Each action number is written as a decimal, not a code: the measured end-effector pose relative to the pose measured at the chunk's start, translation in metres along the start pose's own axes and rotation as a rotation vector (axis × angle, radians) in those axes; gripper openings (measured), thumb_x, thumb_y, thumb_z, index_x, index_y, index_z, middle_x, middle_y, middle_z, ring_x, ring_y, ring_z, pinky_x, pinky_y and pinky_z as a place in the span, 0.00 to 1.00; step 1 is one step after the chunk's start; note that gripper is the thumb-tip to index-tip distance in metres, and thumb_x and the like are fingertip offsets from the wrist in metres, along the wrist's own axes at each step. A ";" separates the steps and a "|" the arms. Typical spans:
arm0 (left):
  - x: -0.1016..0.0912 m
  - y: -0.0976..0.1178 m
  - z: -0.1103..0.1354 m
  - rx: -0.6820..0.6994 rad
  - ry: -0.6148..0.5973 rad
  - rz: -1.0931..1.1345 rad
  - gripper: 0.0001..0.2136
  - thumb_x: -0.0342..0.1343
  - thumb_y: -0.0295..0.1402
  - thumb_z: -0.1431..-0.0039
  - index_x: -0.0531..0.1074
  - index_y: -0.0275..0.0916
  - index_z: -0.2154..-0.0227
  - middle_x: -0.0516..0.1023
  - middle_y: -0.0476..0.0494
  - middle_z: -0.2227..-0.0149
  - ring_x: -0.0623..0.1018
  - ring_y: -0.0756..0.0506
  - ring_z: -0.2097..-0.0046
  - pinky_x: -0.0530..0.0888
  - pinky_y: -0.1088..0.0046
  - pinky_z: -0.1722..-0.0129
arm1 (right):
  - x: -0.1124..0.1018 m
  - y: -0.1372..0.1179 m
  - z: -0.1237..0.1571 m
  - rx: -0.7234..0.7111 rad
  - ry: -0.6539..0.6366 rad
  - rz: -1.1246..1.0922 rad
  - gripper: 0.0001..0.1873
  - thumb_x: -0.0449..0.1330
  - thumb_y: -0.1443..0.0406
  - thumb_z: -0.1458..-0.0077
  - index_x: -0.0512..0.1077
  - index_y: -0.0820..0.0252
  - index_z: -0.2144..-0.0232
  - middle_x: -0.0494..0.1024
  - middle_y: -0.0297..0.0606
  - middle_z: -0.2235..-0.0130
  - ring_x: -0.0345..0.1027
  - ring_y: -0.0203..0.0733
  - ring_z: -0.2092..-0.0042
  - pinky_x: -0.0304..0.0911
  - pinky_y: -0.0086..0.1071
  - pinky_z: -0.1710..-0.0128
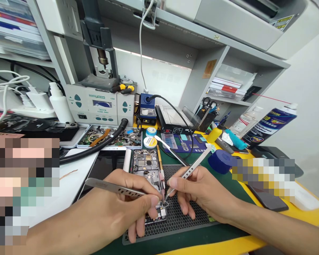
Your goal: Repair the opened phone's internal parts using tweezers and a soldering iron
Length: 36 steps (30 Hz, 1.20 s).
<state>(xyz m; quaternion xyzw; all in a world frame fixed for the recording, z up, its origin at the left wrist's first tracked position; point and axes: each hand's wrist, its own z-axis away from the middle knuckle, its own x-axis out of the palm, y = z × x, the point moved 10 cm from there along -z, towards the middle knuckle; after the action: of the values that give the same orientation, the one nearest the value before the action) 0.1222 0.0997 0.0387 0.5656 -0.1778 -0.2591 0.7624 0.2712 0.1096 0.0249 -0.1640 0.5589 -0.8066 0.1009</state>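
Closest, the left hand (129,209) pinches metal tweezers (110,185) between thumb and fingers, while the right hand (198,186) grips slotted tweezers (196,163) likewise; whether either pair's tips hold anything, I cannot tell. Both pairs point toward the near right edge of a disassembled smartphone (147,173), which lies on a black honeycomb mat (178,226). Its cover is off and its insides are exposed, so opening looks done; the fine work seems unfinished, and nothing is closed up yet. Farther off, a hot-air rework station (113,113) stands left of a blue soldering station (146,102).
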 end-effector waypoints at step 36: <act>-0.004 -0.005 -0.006 -0.004 -0.011 0.126 0.15 0.65 0.44 0.32 0.82 0.35 0.62 0.85 0.45 0.70 0.82 0.49 0.77 0.81 0.77 0.76 | 0.002 -0.003 0.001 -0.021 0.015 -0.020 0.24 0.81 0.51 0.53 0.81 0.66 0.74 0.77 0.34 0.84 0.66 0.32 0.85 0.64 0.21 0.87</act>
<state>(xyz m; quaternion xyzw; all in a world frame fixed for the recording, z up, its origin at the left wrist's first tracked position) 0.1209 0.1057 0.0319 0.5501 -0.2169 -0.2142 0.7775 0.2701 0.1092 0.0287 -0.1647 0.5663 -0.8029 0.0869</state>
